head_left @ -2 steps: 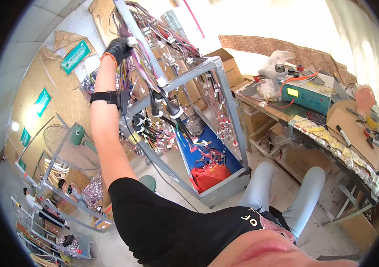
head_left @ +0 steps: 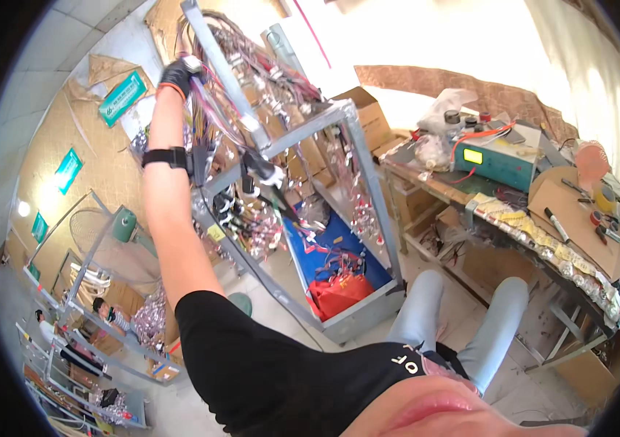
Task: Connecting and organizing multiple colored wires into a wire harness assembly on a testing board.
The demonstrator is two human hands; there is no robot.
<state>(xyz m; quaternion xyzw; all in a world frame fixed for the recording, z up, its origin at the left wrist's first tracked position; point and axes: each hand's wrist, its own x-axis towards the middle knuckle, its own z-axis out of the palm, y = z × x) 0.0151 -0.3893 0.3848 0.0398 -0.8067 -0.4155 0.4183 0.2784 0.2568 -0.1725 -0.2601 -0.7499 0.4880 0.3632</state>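
My left hand [head_left: 176, 76], in a black glove with an orange edge at the wrist, reaches up to the far left corner of a grey metal rack. Its fingers are closed around a wire harness, with a white connector [head_left: 192, 63] showing at the fingertips. Purple and pink wires [head_left: 211, 109] run down from the hand along the rack's bar. Many more wire harnesses [head_left: 244, 54] hang from the rack [head_left: 308, 130], and large black-and-white plugs [head_left: 265, 173] dangle near its middle. A dark strap [head_left: 167, 156] circles my left forearm. My right hand is out of view.
Low in the rack, a blue tray [head_left: 302, 251] holds a red bag [head_left: 340, 295] and loose wires. To the right, a cluttered workbench [head_left: 433, 188] carries a teal instrument [head_left: 495, 162] and markers. A fan [head_left: 95, 226], shelving and two people are at left.
My left hand and the gripped wires have shifted slightly left in the picture. The hanging plugs have swung and blurred, and the whole view has moved a little.
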